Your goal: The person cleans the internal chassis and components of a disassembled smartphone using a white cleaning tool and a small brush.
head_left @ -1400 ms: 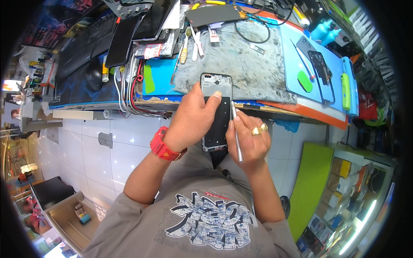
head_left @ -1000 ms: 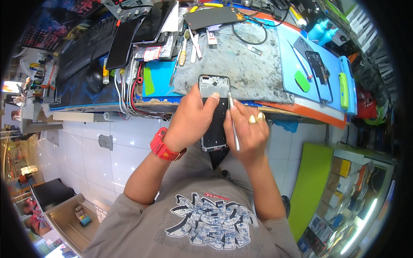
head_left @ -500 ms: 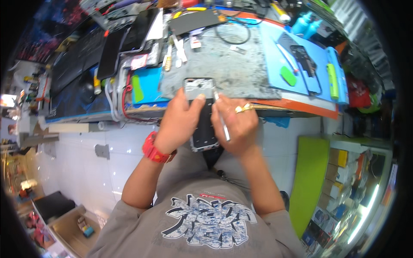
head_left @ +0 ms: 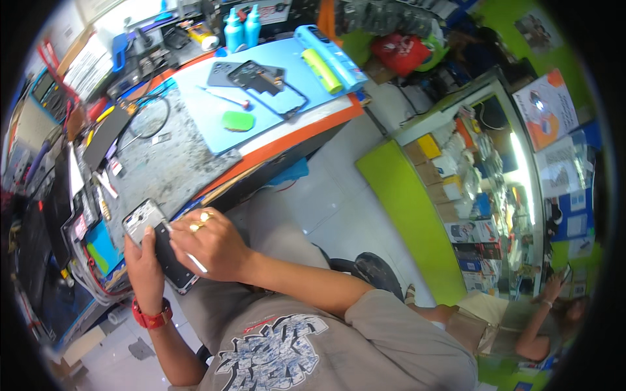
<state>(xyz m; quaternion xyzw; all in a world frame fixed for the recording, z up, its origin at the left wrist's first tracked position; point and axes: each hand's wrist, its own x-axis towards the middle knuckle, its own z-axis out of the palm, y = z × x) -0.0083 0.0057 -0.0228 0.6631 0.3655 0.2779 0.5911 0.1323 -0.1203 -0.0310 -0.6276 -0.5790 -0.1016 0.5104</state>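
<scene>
My left hand [head_left: 145, 270] is closed around a phone frame [head_left: 171, 267], its thumb laid over the face. The frame is long, black inside, with a silvery section at its far end. In my right hand [head_left: 215, 244] a slim silver handheld tool [head_left: 195, 263] is gripped like a pen. Its far end meets the frame's right edge near the silvery section; the tip is too small to make out. Both hands are over my lap at the bench's near edge.
A stained grey mat [head_left: 156, 173] covers part of the bench. Beside it, a blue mat [head_left: 195, 127] carries a phone housing [head_left: 297, 104], a green pad [head_left: 238, 121] and a light-green tube [head_left: 321, 72]. Two blue bottles [head_left: 233, 32] stand behind. Rightward are a lit display case [head_left: 450, 215] and another person [head_left: 535, 332].
The view has swung to the right, so bench and hands now appear further left and the display case and another person show more. Both hands keep their hold on frame and tool.
</scene>
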